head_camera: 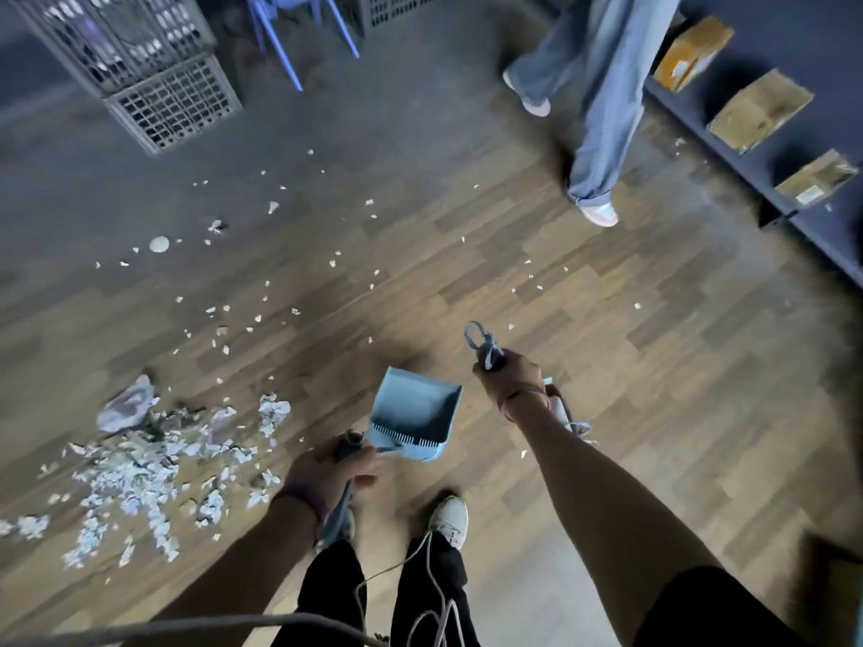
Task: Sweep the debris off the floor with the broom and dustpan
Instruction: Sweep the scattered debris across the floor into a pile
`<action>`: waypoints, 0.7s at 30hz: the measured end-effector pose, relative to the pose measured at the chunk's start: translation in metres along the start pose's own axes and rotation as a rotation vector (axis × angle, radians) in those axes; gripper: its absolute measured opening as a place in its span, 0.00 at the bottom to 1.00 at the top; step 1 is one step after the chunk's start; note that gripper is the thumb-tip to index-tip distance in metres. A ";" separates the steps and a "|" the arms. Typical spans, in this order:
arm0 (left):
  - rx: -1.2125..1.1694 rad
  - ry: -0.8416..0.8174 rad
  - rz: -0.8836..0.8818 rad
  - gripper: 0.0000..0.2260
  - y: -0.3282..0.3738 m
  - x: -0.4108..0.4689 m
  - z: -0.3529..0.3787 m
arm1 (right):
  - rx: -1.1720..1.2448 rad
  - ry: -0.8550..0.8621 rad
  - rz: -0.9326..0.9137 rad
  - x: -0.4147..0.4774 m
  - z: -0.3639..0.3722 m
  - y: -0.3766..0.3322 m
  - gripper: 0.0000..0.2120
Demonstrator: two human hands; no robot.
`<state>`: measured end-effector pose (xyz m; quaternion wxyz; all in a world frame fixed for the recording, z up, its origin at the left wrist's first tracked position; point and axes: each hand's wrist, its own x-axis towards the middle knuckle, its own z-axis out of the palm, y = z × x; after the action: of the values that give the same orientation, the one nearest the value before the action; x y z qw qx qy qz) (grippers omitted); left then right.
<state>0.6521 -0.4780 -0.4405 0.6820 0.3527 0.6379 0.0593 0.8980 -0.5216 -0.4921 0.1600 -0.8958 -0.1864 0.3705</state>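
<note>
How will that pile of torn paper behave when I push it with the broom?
The paper pile looks like small crumpled scraps, so probably very light and apt to scatter rather than slide together. Scattered bits lie spread widely across the floor, suggesting they flick away easily.

Bare floor [654, 347] lies open from the centre to the right and toward the near edge. A debris pile [140, 469] covers the lower left, and loose scraps [261, 315] spread toward the centre. Stacked crates [173, 105] and chair legs [285, 58] block the far left. A second person's legs [602, 133] stand at far right, just beside a shelf [840, 235] that bounds the right side.
</note>
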 end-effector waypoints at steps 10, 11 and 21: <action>-0.095 0.050 -0.012 0.11 -0.001 -0.001 -0.173 | 0.002 -0.165 -0.209 -0.102 0.175 -0.196 0.20; -0.110 0.065 -0.003 0.11 0.001 -0.002 -0.192 | 0.001 -0.183 -0.231 -0.114 0.190 -0.217 0.21; -0.283 0.223 -0.015 0.15 0.014 0.006 -0.298 | 0.094 -0.209 -0.422 -0.165 0.228 -0.332 0.21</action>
<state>0.3871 -0.3434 -0.4187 0.6504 0.2397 0.6973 0.1823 0.5530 -0.2709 -0.4055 0.2552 -0.7855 -0.3674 0.4277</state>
